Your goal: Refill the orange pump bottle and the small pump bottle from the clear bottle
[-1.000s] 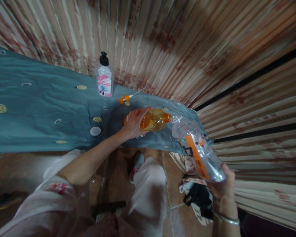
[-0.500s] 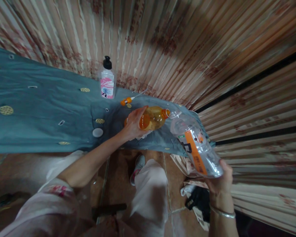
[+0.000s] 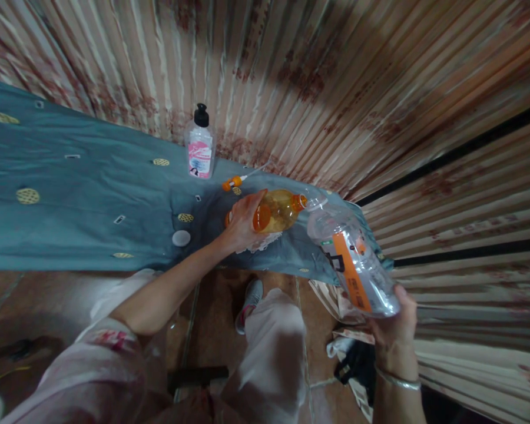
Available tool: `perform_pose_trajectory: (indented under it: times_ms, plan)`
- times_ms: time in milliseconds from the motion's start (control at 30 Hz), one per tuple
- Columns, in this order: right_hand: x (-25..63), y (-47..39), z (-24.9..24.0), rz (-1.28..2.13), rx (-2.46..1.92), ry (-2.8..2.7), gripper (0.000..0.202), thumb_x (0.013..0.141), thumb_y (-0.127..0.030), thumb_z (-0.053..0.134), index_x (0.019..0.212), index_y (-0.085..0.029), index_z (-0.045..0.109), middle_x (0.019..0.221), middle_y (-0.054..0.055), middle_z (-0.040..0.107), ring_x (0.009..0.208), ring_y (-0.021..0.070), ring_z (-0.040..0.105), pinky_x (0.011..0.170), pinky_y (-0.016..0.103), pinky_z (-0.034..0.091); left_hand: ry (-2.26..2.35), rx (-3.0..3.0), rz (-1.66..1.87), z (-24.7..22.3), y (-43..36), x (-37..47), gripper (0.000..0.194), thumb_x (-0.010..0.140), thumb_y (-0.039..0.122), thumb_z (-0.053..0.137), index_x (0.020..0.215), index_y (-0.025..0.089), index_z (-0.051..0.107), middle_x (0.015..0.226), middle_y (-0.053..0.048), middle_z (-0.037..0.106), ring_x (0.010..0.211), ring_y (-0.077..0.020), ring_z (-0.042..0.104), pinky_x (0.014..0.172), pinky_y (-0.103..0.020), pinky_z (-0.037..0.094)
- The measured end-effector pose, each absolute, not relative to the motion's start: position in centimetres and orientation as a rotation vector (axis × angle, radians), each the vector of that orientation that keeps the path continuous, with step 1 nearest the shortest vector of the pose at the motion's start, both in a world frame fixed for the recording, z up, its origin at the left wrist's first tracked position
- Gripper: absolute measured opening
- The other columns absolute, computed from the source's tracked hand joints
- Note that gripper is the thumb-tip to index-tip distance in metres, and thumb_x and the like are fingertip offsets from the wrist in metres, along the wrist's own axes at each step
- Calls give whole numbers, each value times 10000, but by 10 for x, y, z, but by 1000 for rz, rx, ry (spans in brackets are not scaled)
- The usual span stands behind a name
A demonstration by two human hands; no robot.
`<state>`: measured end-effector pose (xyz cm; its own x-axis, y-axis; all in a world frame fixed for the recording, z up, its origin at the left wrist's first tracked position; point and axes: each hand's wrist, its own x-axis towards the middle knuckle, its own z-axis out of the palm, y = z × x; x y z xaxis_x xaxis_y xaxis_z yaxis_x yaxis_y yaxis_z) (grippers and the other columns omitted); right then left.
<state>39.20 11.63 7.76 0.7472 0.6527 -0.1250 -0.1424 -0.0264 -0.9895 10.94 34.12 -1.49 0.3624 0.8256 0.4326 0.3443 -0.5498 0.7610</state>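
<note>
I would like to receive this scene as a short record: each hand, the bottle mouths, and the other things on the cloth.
Left hand: holds amber bottle, tipped on its side
Right hand: holds clear bottle near its base, tilted
Mouths: close together; contact unclear
Upright: black-topped bottle, pink label
Lying: orange pump top; white round cap
Surface: blue-green cloth
Behind: pleated curtain

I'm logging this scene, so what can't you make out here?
In the head view:
Lower part of the amber bottle: hidden by the left hand.
Small print on the clear bottle: too small, blurred.
White thing by the left hand: partly hidden by it, blurred.
Right forearm: cut off by the bottom edge.
</note>
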Motion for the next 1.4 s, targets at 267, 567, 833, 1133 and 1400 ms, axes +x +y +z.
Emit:
perform_pose_trajectory:
  times_ms: [267, 567, 833, 1133, 1400]
  plan:
    - [395, 113, 80, 678, -1460, -500, 451, 721, -525, 762, 1089, -266, 792, 712, 0, 785, 782, 308, 792, 876, 531, 645, 1062, 2077, 1087, -15, 337, 116, 1074, 712, 510, 856, 1615, 179, 376, 1536, -191, 546, 1386, -409, 518, 1189, -585, 380]
    - [403, 109, 77, 687, -1471, -526, 367, 743, -503, 756, 1004, -249, 797, 751, 23, 800, 744, 299, 784, 867, 527, 646, 1077, 2092, 1052, -12, 335, 118, 1058, 718, 464, 855, 1620, 199, 371, 1526, -196, 560, 1400, -426, 511, 1171, -593, 384]
    - [389, 118, 87, 645, -1476, -337, 358, 734, -498, 741, 982, -245, 792, 748, -3, 798, 683, 263, 763, 915, 538, 649, 1033, 2082, 1080, -12, 341, 117, 1092, 686, 409, 897, 1611, 151, 378, 1541, -201, 546, 1390, -429, 511, 1203, -600, 382]
    - [387, 139, 88, 688, -1364, -509, 316, 728, -503, 759, 937, -266, 777, 802, -4, 809, 907, 300, 800, 945, 516, 638, 925, 2105, 1176, -8, 369, 106, 1182, 597, 395, 967, 1599, 203, 370, 1543, -185, 558, 1446, -421, 520, 1221, -588, 405]
    - [380, 161, 97, 783, -1276, -532, 351, 694, -521, 788, 934, -265, 778, 879, 8, 832, 1122, 340, 776, 1011, 520, 628, 818, 2046, 1261, -2, 381, 101, 1149, 590, 366, 984, 1573, 322, 390, 1569, -64, 563, 1439, -341, 559, 1252, -500, 429]
